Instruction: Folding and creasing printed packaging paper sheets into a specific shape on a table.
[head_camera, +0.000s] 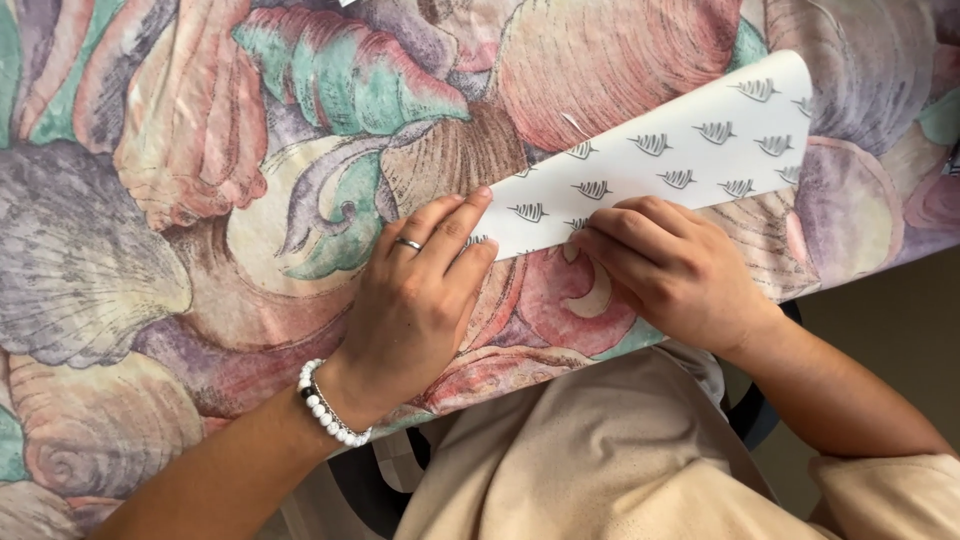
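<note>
Head view looks down over the person's beige lap to the counter edge, where both hands press flat on a sheet of patterned paper. Left hand, ringed and with a white bead bracelet, pins the paper's near-left tip with extended fingers; right hand curls on its lower edge. Beyond the hands the paper's long axis runs up and to the right across the shell-print cloth.
</note>
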